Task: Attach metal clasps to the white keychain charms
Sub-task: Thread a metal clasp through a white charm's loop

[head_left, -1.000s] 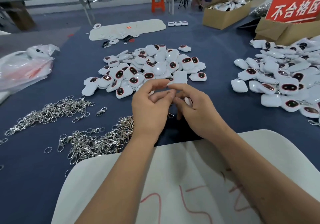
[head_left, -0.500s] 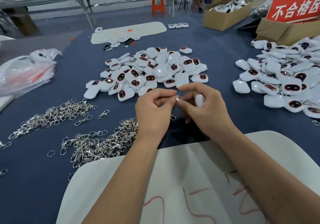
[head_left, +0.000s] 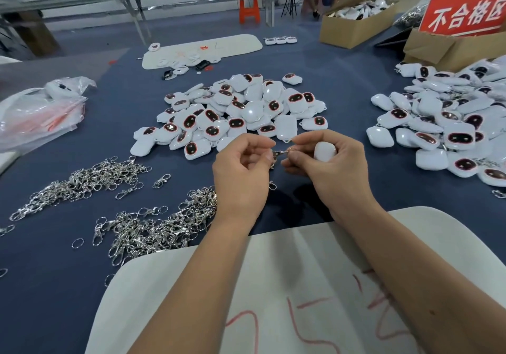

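Observation:
My left hand [head_left: 242, 171] pinches a small metal clasp [head_left: 279, 153] between thumb and fingers, above the blue table. My right hand [head_left: 328, 166] grips a white keychain charm [head_left: 324, 150] in its curled fingers and pinches the clasp's other end, so the two hands meet at the clasp. Behind my hands lies a heap of white charms [head_left: 241, 112] with dark red-rimmed faces. A second heap of charms [head_left: 449, 123] spreads along the right. Loose metal clasps [head_left: 153, 225] lie piled at the left of my left wrist, with another pile of clasps [head_left: 82, 184] further left.
A white foam pad [head_left: 273, 293] with red marks lies under my forearms. A plastic bag [head_left: 38, 115] sits at far left. Cardboard boxes [head_left: 356, 25] and a red sign [head_left: 465, 14] stand at the back right. Another white pad [head_left: 202, 50] lies at the far side.
Both hands rose slightly and drew a little apart, with the clasp now stretched between them. The white charm has turned up into view in my right hand.

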